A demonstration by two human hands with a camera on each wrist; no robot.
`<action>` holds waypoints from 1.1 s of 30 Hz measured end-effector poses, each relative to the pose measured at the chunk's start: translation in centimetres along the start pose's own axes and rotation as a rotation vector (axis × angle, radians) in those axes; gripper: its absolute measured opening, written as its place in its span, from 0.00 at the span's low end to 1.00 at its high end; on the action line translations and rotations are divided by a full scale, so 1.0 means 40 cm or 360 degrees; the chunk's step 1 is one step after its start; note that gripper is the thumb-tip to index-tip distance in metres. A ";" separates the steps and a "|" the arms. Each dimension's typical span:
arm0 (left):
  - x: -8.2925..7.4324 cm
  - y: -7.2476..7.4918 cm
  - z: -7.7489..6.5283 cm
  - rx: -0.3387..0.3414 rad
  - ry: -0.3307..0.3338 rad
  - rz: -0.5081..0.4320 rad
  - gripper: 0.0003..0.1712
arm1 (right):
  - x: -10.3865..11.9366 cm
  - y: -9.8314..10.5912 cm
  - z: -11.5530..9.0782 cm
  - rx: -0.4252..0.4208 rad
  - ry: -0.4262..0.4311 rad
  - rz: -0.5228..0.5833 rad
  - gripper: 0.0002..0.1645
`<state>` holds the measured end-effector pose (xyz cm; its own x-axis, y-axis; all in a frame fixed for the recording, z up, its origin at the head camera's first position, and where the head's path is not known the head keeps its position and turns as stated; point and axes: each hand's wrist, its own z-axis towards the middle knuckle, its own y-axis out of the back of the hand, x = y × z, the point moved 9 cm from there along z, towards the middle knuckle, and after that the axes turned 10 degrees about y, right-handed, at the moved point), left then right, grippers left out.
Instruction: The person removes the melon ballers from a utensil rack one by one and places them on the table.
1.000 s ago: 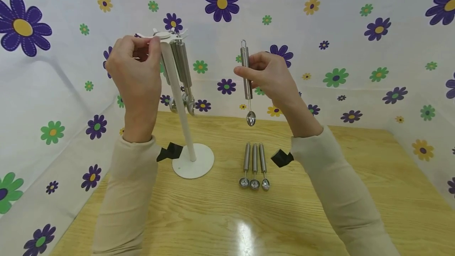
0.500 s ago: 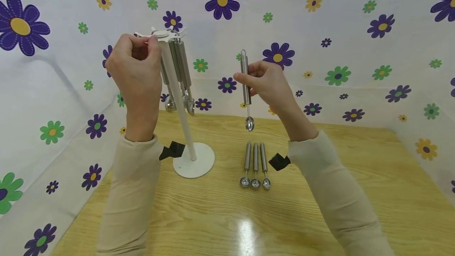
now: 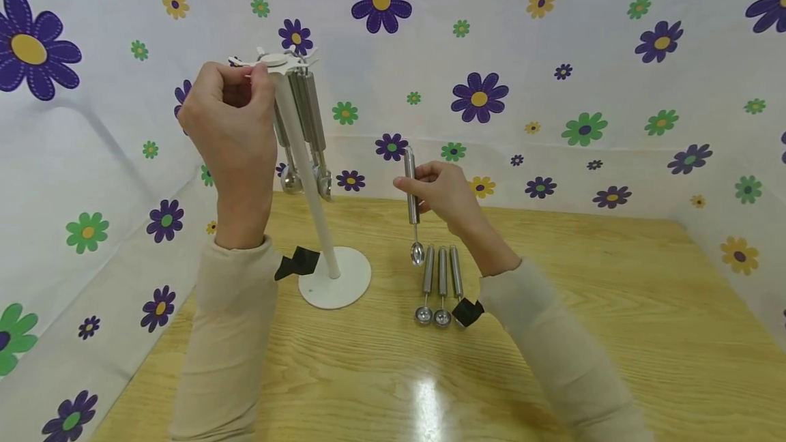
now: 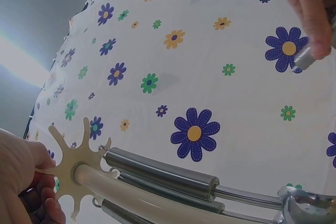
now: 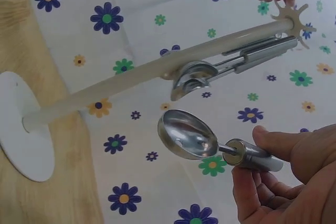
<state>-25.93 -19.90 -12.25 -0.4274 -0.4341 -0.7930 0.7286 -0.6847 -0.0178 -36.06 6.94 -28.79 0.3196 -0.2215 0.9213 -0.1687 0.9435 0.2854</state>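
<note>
My left hand [image 3: 236, 125] pinches the edge of the hooked top [image 3: 275, 63] of a white stand [image 3: 311, 189]. Several steel melon ballers [image 3: 315, 111] hang from its hooks by their loops, bowls downward; the left wrist view shows their handles [image 4: 163, 171] close up. My right hand [image 3: 451, 198] grips another melon baller [image 3: 417, 254] by its handle between thumb and fingers, upright with the bowl low. In the right wrist view this bowl [image 5: 188, 135] is oval and apart from the stand. On the table, 3 more melon ballers [image 3: 428, 271] lie side by side; my right wrist's camera partly hides one bowl.
The stand's round white base [image 3: 350, 285] rests on the wooden table [image 3: 344, 374], left of the row. A white cloth with printed flowers [image 3: 522, 53] encloses the back and sides.
My right hand has lowered the melon baller toward the table, slightly to the left, and its bowl now appears just above the row. The left hand keeps its hold on the stand's top.
</note>
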 end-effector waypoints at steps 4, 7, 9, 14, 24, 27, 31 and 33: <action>0.000 0.001 0.000 -0.0004 -0.0009 -0.0011 0.12 | -0.060 -0.022 -0.013 0.0021 -0.0097 0.0002 0.21; 0.001 0.003 -0.002 -0.0019 -0.0014 0.0000 0.13 | -0.100 -0.036 -0.021 0.0040 -0.0129 -0.0017 0.21; 0.000 0.006 -0.004 -0.0033 -0.0020 0.0012 0.13 | -0.122 -0.046 -0.027 0.0054 -0.0152 -0.0029 0.21; -0.004 0.012 -0.009 -0.0066 -0.0038 0.0042 0.14 | -0.164 -0.070 -0.045 0.0083 -0.0192 -0.0033 0.20; -0.011 0.004 -0.011 -0.0044 -0.0042 0.0071 0.16 | -0.225 -0.082 -0.061 0.0075 -0.0274 -0.0045 0.21; -0.012 0.004 -0.012 -0.0045 -0.0045 0.0078 0.16 | -0.227 -0.084 -0.065 0.0075 -0.0273 -0.0046 0.21; -0.012 0.001 -0.013 -0.0043 -0.0057 0.0075 0.16 | -0.229 -0.086 -0.068 0.0079 -0.0279 -0.0040 0.21; -0.012 -0.001 -0.013 -0.0042 -0.0063 0.0073 0.15 | -0.231 -0.087 -0.069 0.0081 -0.0279 -0.0038 0.21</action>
<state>-25.45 -19.35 -12.18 -0.4138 -0.4879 -0.7685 0.7615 -0.6482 0.0015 -35.88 6.39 -39.01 0.1574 -0.2873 0.9448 -0.2117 0.9247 0.3165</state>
